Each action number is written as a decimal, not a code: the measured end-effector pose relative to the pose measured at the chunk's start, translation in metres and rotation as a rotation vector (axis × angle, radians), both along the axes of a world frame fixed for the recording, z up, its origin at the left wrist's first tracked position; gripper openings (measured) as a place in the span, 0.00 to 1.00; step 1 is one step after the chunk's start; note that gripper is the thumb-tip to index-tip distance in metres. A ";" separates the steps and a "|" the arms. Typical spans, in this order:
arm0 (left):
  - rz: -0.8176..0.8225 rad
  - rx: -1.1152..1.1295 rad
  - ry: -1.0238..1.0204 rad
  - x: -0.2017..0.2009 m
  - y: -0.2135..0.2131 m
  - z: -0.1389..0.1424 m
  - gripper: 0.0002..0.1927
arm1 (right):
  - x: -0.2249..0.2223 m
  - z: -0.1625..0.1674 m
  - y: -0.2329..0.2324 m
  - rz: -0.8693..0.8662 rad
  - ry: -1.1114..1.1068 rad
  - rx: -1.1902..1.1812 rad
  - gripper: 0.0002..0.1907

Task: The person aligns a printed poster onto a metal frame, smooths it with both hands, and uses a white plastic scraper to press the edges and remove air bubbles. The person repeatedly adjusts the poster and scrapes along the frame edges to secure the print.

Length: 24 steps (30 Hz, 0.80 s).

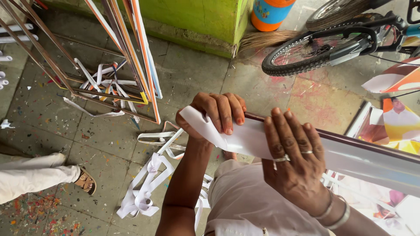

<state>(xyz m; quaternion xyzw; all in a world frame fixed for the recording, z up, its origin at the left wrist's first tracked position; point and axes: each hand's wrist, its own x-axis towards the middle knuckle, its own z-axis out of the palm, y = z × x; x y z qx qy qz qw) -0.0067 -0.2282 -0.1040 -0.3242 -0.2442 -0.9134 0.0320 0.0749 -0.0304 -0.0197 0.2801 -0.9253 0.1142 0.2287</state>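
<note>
Hands at the near edge: the right hand [294, 153], ringed and bangled, lies flat with fingers spread on a white sheet [350, 157] wrapped over a dark frame bar [363, 144], while the left hand [214, 114] curls shut around the sheet's folded end. Floor [192, 83] beyond, paint-speckled, carries white strips [146, 188] and another person's sandalled foot [85, 180]. Farthest: leaning frames [131, 48], a green wall [197, 17], a broom [267, 39], a bicycle wheel [315, 52].
</note>
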 end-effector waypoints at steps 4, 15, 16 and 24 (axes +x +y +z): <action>-0.061 0.053 -0.019 -0.008 0.000 -0.004 0.37 | -0.007 -0.012 -0.012 0.004 0.065 -0.013 0.28; -0.259 0.202 0.020 -0.034 -0.003 -0.031 0.51 | -0.038 -0.057 -0.036 -0.178 0.424 0.091 0.26; -0.260 0.189 0.002 -0.035 -0.004 -0.035 0.51 | -0.041 -0.061 -0.037 -0.180 0.462 0.088 0.26; -0.109 -0.729 -0.008 -0.038 -0.040 0.135 0.39 | -0.053 -0.078 -0.039 -0.141 0.416 0.019 0.30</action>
